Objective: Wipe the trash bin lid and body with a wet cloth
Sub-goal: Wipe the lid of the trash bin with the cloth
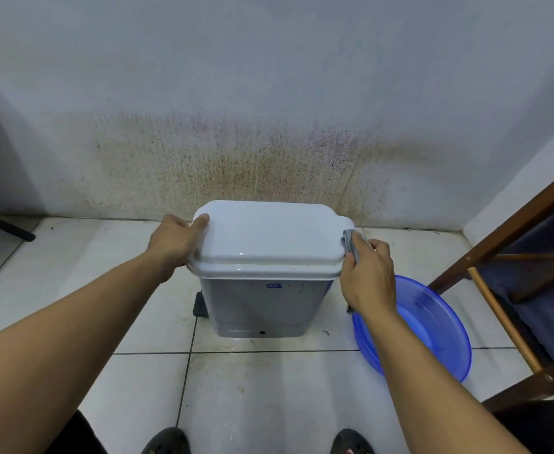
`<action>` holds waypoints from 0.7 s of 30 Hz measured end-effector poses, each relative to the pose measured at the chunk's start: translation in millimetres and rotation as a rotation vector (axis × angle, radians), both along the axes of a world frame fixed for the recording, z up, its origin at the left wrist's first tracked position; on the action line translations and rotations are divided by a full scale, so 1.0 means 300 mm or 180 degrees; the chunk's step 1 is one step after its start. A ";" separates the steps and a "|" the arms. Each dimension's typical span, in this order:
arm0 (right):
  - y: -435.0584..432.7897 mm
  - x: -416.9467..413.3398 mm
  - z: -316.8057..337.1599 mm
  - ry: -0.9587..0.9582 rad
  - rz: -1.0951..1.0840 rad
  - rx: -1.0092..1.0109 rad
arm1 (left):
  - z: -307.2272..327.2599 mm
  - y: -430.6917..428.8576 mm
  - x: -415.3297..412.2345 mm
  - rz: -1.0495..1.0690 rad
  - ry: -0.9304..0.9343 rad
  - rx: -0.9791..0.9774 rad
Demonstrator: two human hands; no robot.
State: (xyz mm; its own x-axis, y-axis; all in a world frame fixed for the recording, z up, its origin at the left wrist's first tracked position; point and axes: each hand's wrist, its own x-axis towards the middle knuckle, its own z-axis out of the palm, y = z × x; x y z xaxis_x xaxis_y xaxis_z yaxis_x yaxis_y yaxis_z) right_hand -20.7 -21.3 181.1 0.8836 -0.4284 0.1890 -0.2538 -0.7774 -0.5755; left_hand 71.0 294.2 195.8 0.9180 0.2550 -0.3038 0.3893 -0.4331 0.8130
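Note:
A pale grey trash bin stands on the tiled floor against a stained wall; its lid [269,232] is closed over the body [262,306]. My left hand [174,240] grips the lid's left edge, thumb on top. My right hand [367,276] holds a folded grey cloth [351,245] against the lid's right edge. The bin's back and far sides are hidden.
A blue plastic basin [433,326] sits on the floor just right of the bin. Wooden furniture [505,299] stands at the far right. A black pedal [200,304] juts out at the bin's lower left. My shoes [167,440] show at the bottom.

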 end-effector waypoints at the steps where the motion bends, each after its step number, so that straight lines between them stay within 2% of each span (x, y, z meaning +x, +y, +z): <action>1: 0.010 -0.010 -0.004 -0.0010 -0.0058 0.0008 | 0.006 -0.005 -0.003 -0.0048 -0.0037 -0.0007; 5: 0.063 -0.068 -0.038 0.0154 -0.0272 -0.0071 | 0.015 -0.022 -0.004 -0.0266 0.0015 -0.0174; 8: 0.052 -0.107 -0.020 0.0373 -0.0142 -0.0168 | 0.023 -0.019 -0.004 -0.0295 0.0017 -0.0302; 11: -0.012 -0.099 0.043 0.0457 -0.0219 0.0222 | 0.028 -0.017 -0.008 -0.0292 0.0064 -0.0343; 14: -0.056 -0.078 0.075 0.0117 -0.0622 0.0555 | 0.029 -0.016 -0.013 -0.0312 0.0094 -0.0351; 21: 0.059 -0.067 0.010 0.0421 -0.0290 0.0002 | 0.033 -0.010 -0.017 -0.0344 0.0126 -0.0371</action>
State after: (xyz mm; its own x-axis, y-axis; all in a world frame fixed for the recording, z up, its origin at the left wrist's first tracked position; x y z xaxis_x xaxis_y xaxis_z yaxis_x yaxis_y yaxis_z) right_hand -40.8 -3.6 184.2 0.8582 -0.5081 0.0734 -0.3969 -0.7474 -0.5328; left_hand 66.0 291.2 205.6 0.9250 0.1162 -0.3619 0.3781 -0.3777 0.8452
